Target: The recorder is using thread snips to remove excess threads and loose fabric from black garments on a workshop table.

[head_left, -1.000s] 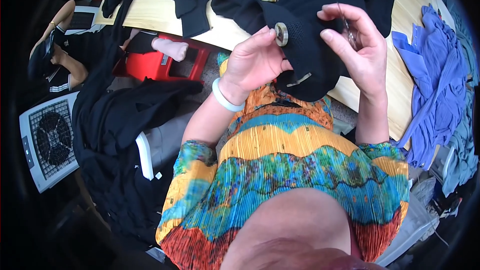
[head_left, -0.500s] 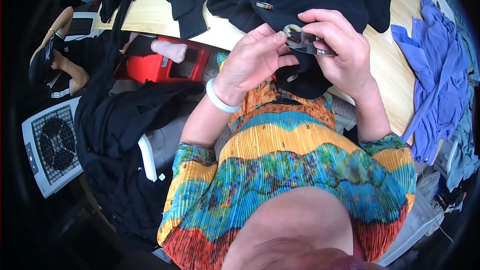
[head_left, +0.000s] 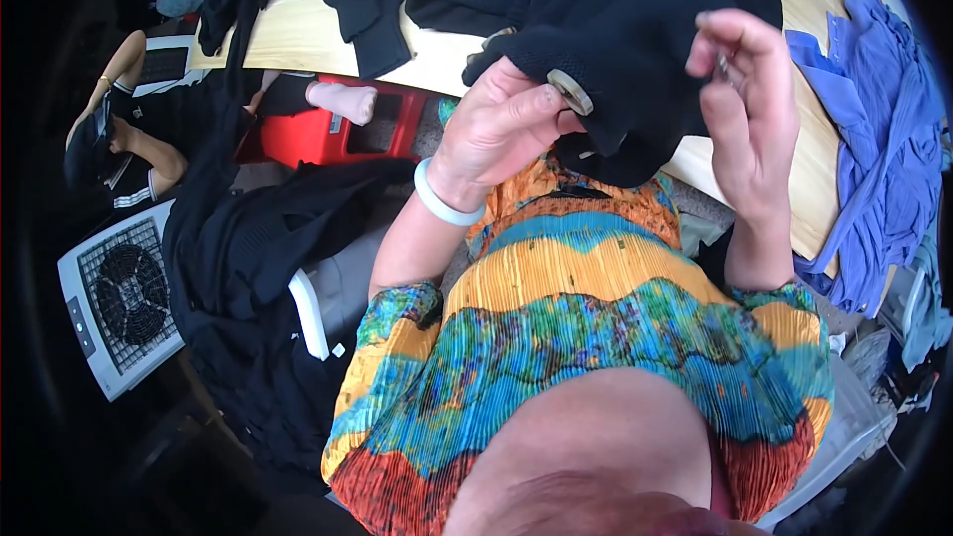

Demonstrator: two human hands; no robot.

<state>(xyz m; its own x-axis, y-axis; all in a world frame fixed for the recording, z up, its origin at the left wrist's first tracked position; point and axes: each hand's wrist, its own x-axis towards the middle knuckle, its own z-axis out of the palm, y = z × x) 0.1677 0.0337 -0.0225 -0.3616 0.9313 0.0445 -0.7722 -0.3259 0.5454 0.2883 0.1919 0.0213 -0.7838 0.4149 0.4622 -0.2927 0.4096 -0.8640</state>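
Note:
My left hand pinches a fold of a black knit garment right beside a round metal-toned button sewn on it. A pale bangle circles that wrist. My right hand is raised to the right of the fold, fingers curled around something small and thin that I cannot make out. The garment spreads from my hands up over the light wooden table.
Blue garments lie piled at the table's right end. More black clothing hangs over a white chair on my left. A red bin, a white box fan and another person's legs are on the floor at left.
My hands have drawn apart: the right hand lifted up and to the right, away from the button, while the left kept its hold on the black fabric.

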